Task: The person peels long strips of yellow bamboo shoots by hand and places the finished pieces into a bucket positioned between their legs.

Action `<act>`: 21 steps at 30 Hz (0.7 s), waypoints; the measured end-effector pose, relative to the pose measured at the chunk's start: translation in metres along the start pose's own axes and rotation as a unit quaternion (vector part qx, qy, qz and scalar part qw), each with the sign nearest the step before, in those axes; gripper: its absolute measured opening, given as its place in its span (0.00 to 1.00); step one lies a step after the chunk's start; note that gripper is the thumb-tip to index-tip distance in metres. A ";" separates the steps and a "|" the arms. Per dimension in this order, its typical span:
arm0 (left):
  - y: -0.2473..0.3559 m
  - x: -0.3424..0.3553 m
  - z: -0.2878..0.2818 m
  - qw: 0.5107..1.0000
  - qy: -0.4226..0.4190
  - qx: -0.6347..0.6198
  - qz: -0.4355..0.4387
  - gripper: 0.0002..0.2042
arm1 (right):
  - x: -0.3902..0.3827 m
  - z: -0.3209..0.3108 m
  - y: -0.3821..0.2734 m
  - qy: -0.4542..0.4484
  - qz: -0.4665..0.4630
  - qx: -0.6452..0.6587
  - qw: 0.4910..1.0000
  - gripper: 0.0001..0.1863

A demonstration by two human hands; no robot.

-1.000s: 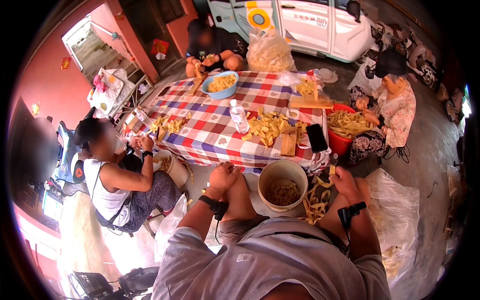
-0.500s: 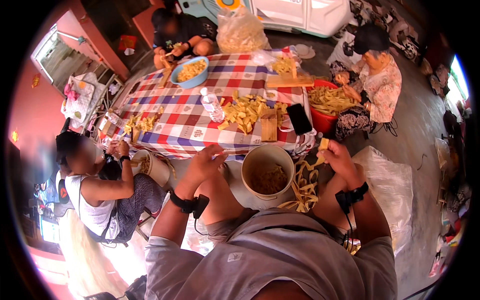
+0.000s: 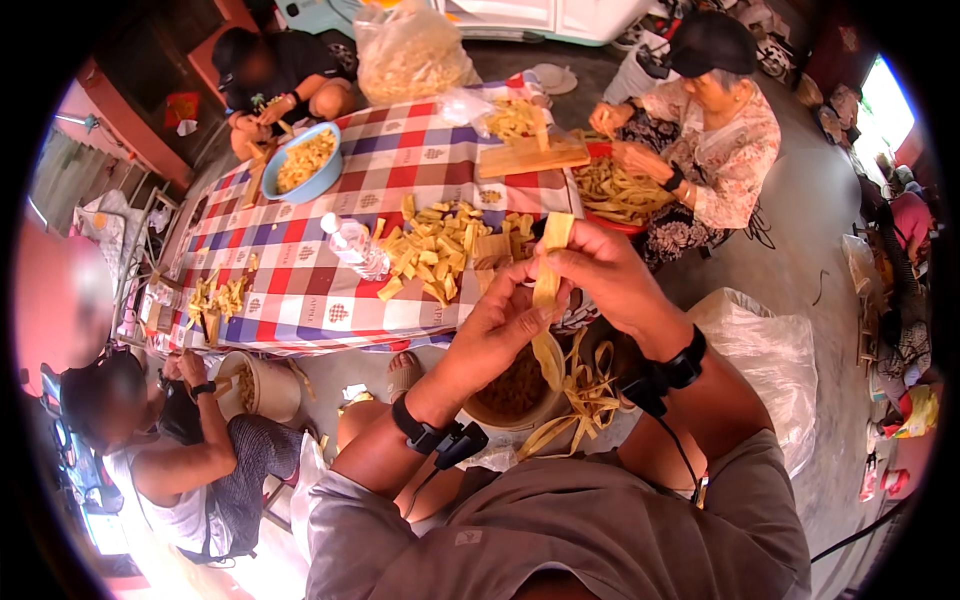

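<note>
In front of the table, both my hands hold one flat yellow strip, its short upper end upright above my fingers. My left hand pinches the strip from below and the left. My right hand grips it higher up, thumb across its face. The strip's tail drops below the hands toward a cream bucket with yellowish pieces in it. Long loose strips lie beside the bucket. Just beyond my hands, a heap of short yellow pieces sits on the checked tablecloth, partly hidden by my fingers.
A clear bottle stands beside the heap. Farther back are a blue basin of pieces and a wooden board. Three people work around the table, one at right by a red tub of strips. Clear plastic sheeting lies at my right.
My right hand has brought the strip up and left from beside my right knee. My left hand has moved right and taken hold of it too. The whole view has shifted.
</note>
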State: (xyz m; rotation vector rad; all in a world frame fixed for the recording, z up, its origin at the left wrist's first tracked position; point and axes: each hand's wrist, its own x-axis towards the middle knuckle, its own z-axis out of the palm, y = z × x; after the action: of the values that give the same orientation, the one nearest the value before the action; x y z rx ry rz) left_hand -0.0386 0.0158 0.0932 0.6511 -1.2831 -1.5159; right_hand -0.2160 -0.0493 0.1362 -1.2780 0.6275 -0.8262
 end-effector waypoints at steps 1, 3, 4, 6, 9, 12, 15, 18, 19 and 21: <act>-0.006 0.003 -0.006 0.999 0.004 -0.022 -0.027 0.25 | 0.006 -0.002 0.009 0.014 -0.001 -0.001 1.000 0.08; -0.014 0.009 -0.014 0.996 0.041 -0.050 -0.061 0.25 | 0.019 -0.006 0.029 0.039 -0.003 0.001 0.999 0.08; -0.019 0.009 -0.023 0.995 0.049 -0.058 -0.067 0.24 | 0.024 -0.012 0.035 0.041 0.008 -0.040 0.998 0.08; -0.029 0.004 -0.042 0.992 0.068 -0.076 -0.081 0.22 | 0.032 -0.025 0.049 0.042 0.032 -0.122 0.991 0.08; -0.040 0.003 -0.055 0.996 0.060 -0.033 -0.055 0.18 | 0.040 -0.032 0.069 0.048 0.058 0.024 0.997 0.04; -0.037 -0.003 -0.064 0.996 0.034 0.021 -0.074 0.11 | 0.046 -0.037 0.087 0.052 0.109 0.140 0.983 0.03; -0.033 -0.006 -0.066 0.988 0.018 0.095 -0.119 0.11 | 0.048 -0.036 0.086 0.073 0.125 0.161 0.976 0.03; -0.032 -0.004 -0.066 0.978 -0.005 0.199 -0.066 0.12 | 0.043 -0.027 0.083 0.063 0.069 0.130 0.987 0.04; -0.038 -0.003 -0.065 0.976 0.008 0.214 -0.035 0.11 | 0.040 -0.024 0.081 0.047 0.053 0.124 0.990 0.03; -0.035 -0.002 -0.063 0.967 0.042 0.247 -0.049 0.10 | 0.034 -0.023 0.082 0.032 0.057 0.126 0.990 0.03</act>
State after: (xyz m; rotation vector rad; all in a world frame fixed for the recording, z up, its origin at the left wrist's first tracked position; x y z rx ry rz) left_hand 0.0046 -0.0098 0.0418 1.1002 -1.5972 -1.2298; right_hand -0.2001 -0.0841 0.0531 -0.9803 0.6197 -0.8265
